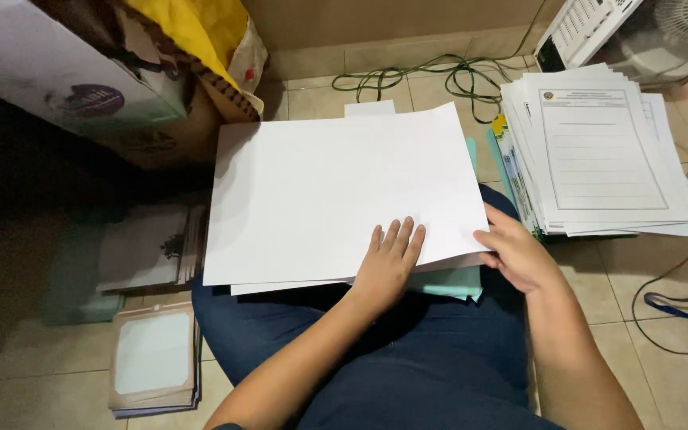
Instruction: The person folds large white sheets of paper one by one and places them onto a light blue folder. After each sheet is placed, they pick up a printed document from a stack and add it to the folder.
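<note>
Both forearms come up from the bottom of the head view, w/ dark blue trousers underneath, so the person is sitting on the tiled floor and using the lap as a surface.

Left hand lies flat on the white sheets, fingers stretched out and spread, palm down, not curled round anything. Looks like it's pinning the top sheet so it doesn't slide, imo. Right hand is at the lower right corner of the same stack, fingers tucked under the edge w/ the thumb on top, so it's pinching that corner, prob to keep the pages squared or lifted a bit. Can't see the fingertips under the paper tho.

The white sheets sit on the lap, tilted slightly, resting on a pale green folder that pokes out below and at the right edge. A second sheet edge shows under the top one, so more than one page there.

Right of the knee, within easy reach: a fanned pile of printed forms on the floor. Left side: brown envelopes w/ clear windows, stacked, plus another darker pile above them. Behind: a cardboard box w/ a yellow bag in it, green cables along the wall, a white fan top right, and a blue lanyard on the tiles.
</note>
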